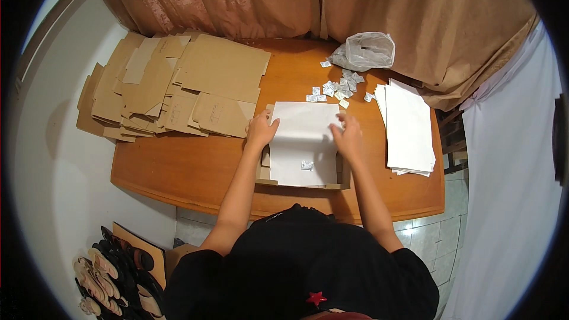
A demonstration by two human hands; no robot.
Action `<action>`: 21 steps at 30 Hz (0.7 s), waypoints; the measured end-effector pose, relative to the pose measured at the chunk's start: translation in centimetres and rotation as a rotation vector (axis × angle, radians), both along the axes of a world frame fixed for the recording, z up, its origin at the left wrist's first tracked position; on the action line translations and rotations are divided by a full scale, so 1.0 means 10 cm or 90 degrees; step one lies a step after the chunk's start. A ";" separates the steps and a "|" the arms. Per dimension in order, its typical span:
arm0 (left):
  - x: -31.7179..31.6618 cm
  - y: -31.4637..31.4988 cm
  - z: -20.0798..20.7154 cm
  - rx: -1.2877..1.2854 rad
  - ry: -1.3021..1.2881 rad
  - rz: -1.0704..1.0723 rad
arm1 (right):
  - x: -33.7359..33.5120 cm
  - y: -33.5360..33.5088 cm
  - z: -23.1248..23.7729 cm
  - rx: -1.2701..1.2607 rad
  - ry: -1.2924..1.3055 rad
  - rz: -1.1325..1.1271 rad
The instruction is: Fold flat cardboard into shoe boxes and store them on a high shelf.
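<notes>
An open, shallow cardboard box (329, 186) stands near the table's front edge, directly before me. A white paper sheet (299, 133) lines it and rises toward its far side. On the lower part of this sheet lies a small white sachet (306, 166). At the box's far left edge is my left hand (261, 130), thumb spread from its fingers and close to the paper's margin. My right hand (348, 134) hovers at the opposite side, fingers bent and apart, with nothing visible in it. Whether either hand presses on the box wall cannot be made out.
Flattened cardboard boxes (222, 62) are piled at the table's far left. Several loose sachets (344, 88) lie beyond the box, beside a clear plastic bag (370, 51) of more. A stack of white paper (409, 127) is at right. Shoes (101, 278) stand at lower left.
</notes>
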State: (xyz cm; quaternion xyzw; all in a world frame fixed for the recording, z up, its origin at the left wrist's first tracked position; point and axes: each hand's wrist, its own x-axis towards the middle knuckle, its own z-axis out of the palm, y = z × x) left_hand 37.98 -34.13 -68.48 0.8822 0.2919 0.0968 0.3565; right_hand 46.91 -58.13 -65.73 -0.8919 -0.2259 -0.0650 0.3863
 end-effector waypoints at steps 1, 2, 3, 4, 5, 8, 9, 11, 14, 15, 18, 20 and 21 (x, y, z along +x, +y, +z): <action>0.00 -0.02 0.03 0.000 0.023 -0.005 | 0.12 -0.02 -0.04 0.000 -0.001 -0.001; 0.02 -0.04 0.07 0.001 0.021 -0.009 | 0.25 -0.04 -0.08 -0.050 0.064 -0.056; 0.05 -0.06 0.11 0.005 0.030 -0.025 | 0.36 -0.04 -0.14 -0.100 0.128 -0.110; 0.05 -0.07 0.13 0.008 0.041 -0.036 | 0.45 -0.01 -0.18 -0.099 0.127 -0.108; 0.08 -0.08 0.13 0.009 0.039 -0.036 | 0.53 0.02 -0.20 -0.178 0.163 -0.139; 0.14 -0.06 0.07 0.030 0.060 -0.031 | 0.67 0.11 -0.23 -0.277 0.245 -0.154; 0.17 -0.03 0.02 -0.021 0.056 -0.025 | 0.70 0.13 -0.24 -0.297 0.294 -0.140; 0.21 0.01 -0.09 -0.072 0.049 -0.018 | 0.70 0.17 -0.29 -0.283 0.301 -0.155; 0.22 0.01 -0.15 -0.273 -0.007 -0.001 | 0.73 0.16 -0.36 -0.219 0.323 -0.177; 0.20 0.00 -0.16 -0.261 -0.046 0.011 | 0.74 0.13 -0.38 -0.169 0.334 -0.181; 0.13 0.06 -0.15 -0.294 -0.121 0.024 | 0.65 0.10 -0.36 -0.073 0.261 -0.192; 0.09 0.02 -0.06 -0.342 -0.153 0.012 | 0.57 -0.01 -0.40 0.017 0.181 -0.164; 0.06 -0.01 -0.01 -0.337 -0.171 0.015 | 0.54 -0.06 -0.42 0.106 0.101 -0.134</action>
